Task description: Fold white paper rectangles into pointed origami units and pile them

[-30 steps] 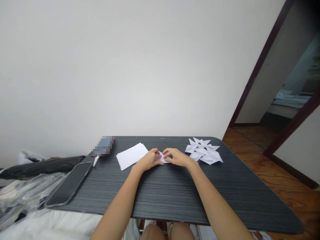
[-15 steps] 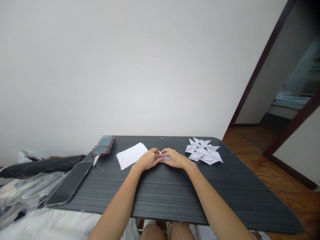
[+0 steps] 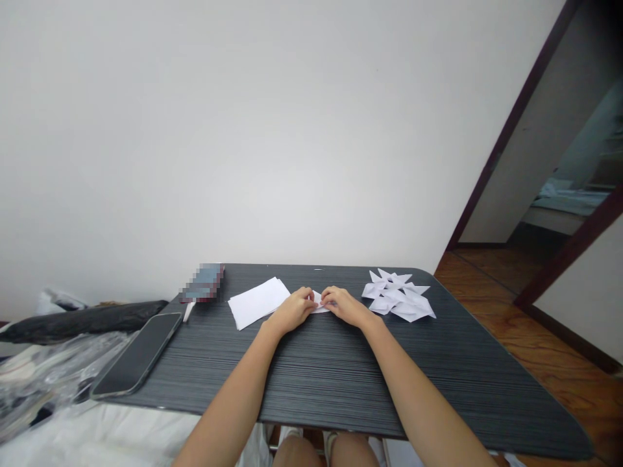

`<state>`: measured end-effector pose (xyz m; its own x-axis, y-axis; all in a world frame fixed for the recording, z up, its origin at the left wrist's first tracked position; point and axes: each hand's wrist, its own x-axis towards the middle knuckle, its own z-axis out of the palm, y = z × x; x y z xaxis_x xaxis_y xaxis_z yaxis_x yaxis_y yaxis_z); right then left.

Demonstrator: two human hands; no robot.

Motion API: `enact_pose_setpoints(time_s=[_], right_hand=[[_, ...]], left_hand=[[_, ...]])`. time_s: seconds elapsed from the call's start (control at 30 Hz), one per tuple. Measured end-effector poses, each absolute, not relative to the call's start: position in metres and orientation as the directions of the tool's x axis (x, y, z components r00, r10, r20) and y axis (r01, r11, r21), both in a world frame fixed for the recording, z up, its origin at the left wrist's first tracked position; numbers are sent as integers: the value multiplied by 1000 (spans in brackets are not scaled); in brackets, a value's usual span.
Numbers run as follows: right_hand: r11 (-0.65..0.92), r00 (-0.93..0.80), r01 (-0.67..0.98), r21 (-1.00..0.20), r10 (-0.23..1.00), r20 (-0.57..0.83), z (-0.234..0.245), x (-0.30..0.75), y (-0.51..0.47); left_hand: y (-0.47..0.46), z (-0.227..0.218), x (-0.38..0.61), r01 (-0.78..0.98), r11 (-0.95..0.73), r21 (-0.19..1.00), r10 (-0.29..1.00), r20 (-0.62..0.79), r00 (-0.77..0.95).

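A small white folded paper piece [image 3: 318,301] lies on the dark striped table [image 3: 341,370], pinched between both hands. My left hand [image 3: 293,309] grips its left side with curled fingers. My right hand [image 3: 343,305] presses and pinches its right side. Most of the piece is hidden under my fingers. A small stack of white paper sheets [image 3: 257,301] lies just left of my left hand. A pile of several folded white paper triangles [image 3: 398,295] sits to the right of my right hand.
A dark phone [image 3: 136,355] lies face up near the table's left edge. A blurred card-like object [image 3: 203,283] rests at the back left. Off the left edge are a long black bundle [image 3: 82,320] and clear plastic [image 3: 43,376]. A doorway opens at right.
Both hands stay on the small paper piece; the fingers have shifted slightly, closing together and then parting a little so the paper's tip shows between them.
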<state>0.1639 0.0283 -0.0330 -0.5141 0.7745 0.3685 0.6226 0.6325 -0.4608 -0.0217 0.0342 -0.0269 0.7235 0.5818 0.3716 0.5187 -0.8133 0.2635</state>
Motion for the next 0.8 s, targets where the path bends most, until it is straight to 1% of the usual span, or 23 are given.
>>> enact_pose_setpoints(time_s=[0.1,0.2,0.27,0.33,0.43,0.5,0.57,0.63,0.7,0.8], right_hand=[[613,-482,605,-509,790,379,-32,166,29],[547,-412,633,-548,837,360,-34,169,33],[486,-358,669,-562,874,329,-38,170,37],[434,-315,701,-566,900,300,-43,172,41],[383,-270,742,-549,922,278,-48,171,44],[380,-263,760,-527,922,285,-48,169,43],[398,-264,772,-495,910,321,-46,165,39],[412,-263,803,-431,894,364,-42,159,32],[426,-297,842,-331,878,376,-37,152,24],[508,-421,834,-216,838,349,-33,144,10]], left_hand=[[40,-29,-23,530,-765,366,642,372,670],[46,-32,-27,585,-675,449,736,355,577],[48,-34,-29,618,-624,478,780,340,525],[49,-36,-28,645,-593,482,805,328,495],[46,-38,-23,693,-572,439,820,316,478],[43,-38,-19,734,-574,362,816,324,478],[38,-37,-15,789,-558,259,816,346,463],[34,-36,-12,824,-542,166,810,365,459],[32,-35,-10,812,-573,112,784,364,503],[33,-35,-10,727,-678,110,716,324,618]])
